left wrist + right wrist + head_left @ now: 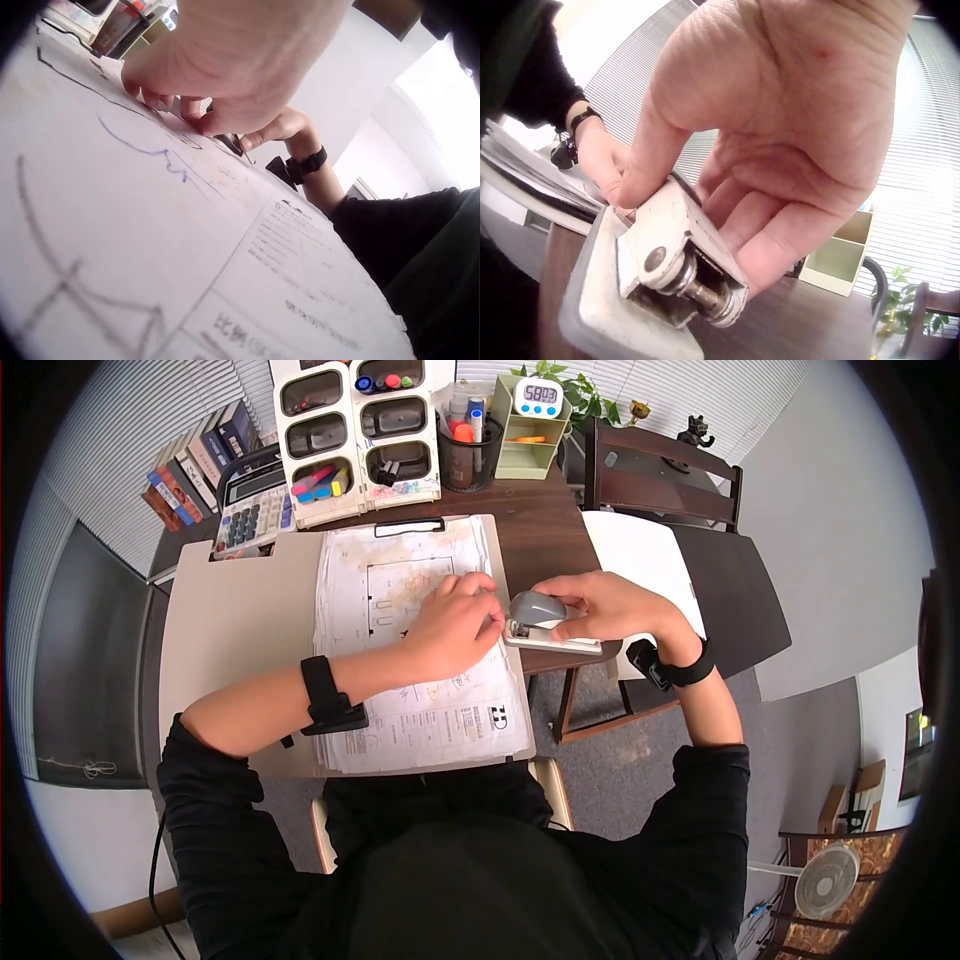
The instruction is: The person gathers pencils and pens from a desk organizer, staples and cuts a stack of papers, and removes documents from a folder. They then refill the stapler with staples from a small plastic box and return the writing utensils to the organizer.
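My right hand (610, 606) grips a grey and white stapler (538, 608) from above, thumb on one side and fingers on the other. The stapler sits at the right edge of a stack of printed, scribbled sheets (420, 710). In the right wrist view, its white metal body (667, 232) shows a pin across one end, above a pale base. My left hand (455, 628) lies over the sheets with bent fingers, close beside the stapler. Its fingers (154, 97) reach down to the paper in the left wrist view; whether they pinch anything I cannot tell.
Under the sheets lies a beige board with a black clip (410, 528). Behind stand a calculator (255, 520), a white organizer (355, 440) with markers, a mesh pen cup (470, 455) and a green holder with a timer (538, 397). A chair (665, 470) stands at the back right.
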A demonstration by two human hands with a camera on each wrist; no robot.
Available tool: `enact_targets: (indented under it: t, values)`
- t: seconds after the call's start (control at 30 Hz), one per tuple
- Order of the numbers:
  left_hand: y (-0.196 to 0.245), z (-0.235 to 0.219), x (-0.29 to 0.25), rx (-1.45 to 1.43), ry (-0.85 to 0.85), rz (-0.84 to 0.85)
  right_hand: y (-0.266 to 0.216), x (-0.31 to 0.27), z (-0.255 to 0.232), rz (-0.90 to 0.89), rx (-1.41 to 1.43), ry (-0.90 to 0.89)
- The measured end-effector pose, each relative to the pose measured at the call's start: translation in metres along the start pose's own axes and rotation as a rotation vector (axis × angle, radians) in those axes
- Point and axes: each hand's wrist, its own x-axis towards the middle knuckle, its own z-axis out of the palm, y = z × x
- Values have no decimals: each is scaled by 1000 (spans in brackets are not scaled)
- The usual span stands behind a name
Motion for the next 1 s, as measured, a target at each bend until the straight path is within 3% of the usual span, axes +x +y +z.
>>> enact_targets:
  t: [0.13,0.33,0.4,0.5,0.93,1.0]
  values:
    - [-1,3,4,-21,41,-14,2,-1,3,-14,5,46]
    - [-7,1,20,-215,45,-167,1,-3,4,-42,-32,72]
    - [-8,-1,19,-50,13,-63,-1,-5,3,-28,-29,71]
    - [-14,-2,19,-84,10,20,-1,-8,3,4,-44,59]
    - [-11,-14,27,-37,-72,106,14,-18,2,1,-23,74]
    - [-8,-16,32,29,-148,80,15,-18,2,-20,-11,77]
